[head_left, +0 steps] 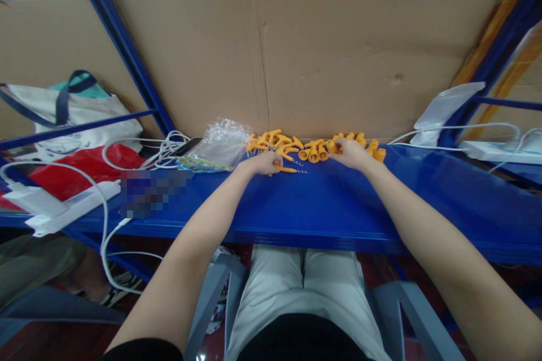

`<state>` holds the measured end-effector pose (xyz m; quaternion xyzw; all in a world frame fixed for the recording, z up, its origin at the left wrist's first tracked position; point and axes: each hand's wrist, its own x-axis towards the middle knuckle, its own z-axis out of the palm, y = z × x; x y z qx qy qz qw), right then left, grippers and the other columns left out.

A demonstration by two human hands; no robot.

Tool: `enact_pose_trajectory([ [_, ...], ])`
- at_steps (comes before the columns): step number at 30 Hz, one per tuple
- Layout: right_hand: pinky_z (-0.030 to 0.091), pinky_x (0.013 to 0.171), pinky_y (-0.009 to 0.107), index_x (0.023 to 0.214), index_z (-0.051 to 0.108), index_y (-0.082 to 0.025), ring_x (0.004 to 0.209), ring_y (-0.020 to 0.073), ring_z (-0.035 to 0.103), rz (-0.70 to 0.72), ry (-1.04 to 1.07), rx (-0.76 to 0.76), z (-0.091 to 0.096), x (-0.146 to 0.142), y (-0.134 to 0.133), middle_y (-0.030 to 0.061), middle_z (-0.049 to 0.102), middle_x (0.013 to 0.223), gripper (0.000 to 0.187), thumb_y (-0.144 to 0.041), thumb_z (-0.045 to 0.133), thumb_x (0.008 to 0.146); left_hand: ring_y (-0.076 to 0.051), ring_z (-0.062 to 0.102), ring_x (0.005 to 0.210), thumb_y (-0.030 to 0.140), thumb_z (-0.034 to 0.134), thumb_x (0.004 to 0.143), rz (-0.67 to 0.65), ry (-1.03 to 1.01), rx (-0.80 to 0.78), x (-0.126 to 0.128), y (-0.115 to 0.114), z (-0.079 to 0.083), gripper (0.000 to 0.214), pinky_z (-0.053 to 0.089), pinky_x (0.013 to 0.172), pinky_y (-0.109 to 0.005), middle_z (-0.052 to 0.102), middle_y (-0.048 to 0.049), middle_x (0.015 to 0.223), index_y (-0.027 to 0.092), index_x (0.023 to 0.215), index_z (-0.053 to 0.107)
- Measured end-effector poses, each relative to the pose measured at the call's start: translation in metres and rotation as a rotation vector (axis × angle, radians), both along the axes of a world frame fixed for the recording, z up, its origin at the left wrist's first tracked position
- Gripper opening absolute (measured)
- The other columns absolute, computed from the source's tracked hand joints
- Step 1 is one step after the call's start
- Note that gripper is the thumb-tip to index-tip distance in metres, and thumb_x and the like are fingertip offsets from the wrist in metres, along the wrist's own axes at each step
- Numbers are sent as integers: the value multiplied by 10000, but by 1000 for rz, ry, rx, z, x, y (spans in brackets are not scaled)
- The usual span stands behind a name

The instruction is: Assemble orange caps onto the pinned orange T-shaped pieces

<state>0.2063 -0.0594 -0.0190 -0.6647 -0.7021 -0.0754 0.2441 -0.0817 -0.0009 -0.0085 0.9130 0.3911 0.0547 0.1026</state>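
A heap of small orange plastic parts (313, 149) lies along the back of the blue shelf (322, 203), against a cardboard wall. My left hand (263, 162) is closed on an orange ribbed piece (288, 170) with a thin metal spiral at its end. My right hand (349, 152) rests on the right part of the heap, fingers curled over orange pieces. Both forearms reach forward over the shelf.
A clear plastic bag (220, 144) lies left of the heap. White cables (165, 144), a power strip (59, 206), a red bag (80, 166) and a tote bag (76, 110) fill the left side. Another power strip (495, 151) and a white pouch (444, 110) are at right.
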Motion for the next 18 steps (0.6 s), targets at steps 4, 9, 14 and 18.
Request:
enact_pose_trajectory([
  [4,535,842,465,1022,667,-189,1002,333,673,-10,10,29,-3,6,5,143,715,1059,253,-241,656,775,-171,661,773,144,571,782,18,-75,150,3,-1,0,172,487,733,-270,720,-25,834,192,897,689],
  [9,518,903,494,1043,675,-230,1065,325,651,79,-38,95,-5,10,5,106,700,1120,270,-207,637,777,-232,670,973,164,553,852,137,-195,361,7,0,-1,234,500,910,-370,729,-91,1017,173,1043,689],
  [14,495,947,520,1092,682,-244,1128,318,625,196,-70,137,-3,1,1,93,677,1178,300,-197,621,802,-250,642,1039,146,558,852,139,-302,447,9,0,-3,199,482,979,-439,706,-98,1033,163,1004,686],
  [18,488,959,517,1135,680,-242,1137,319,627,235,-67,127,0,-7,-4,110,681,1193,314,-199,612,831,-239,631,1016,176,584,846,103,-343,474,12,3,-9,212,477,989,-445,663,-92,1015,183,1031,687],
])
